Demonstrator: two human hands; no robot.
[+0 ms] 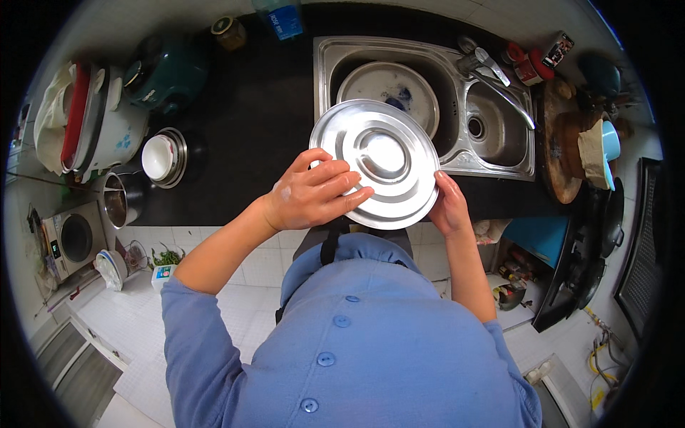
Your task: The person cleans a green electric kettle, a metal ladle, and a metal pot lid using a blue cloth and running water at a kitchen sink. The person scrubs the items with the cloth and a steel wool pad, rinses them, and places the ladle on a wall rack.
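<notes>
A round stainless steel pot lid with stepped rings is held tilted in front of me, over the counter's front edge. My left hand lies across its left side, fingers spread on the shiny face; the thumb is hidden. At the lid's right rim, my right hand grips with its fingertips on the edge. Both hands look wet, and a whitish patch shows on the back of the left one. Behind the lid, a large round metal pan with dark blue spots sits in the steel sink's larger basin, partly covered from view.
The faucet reaches over the smaller basin. Left on the black counter stand stacked bowls, a metal pot and a dark green appliance. A round wooden board leans at the right.
</notes>
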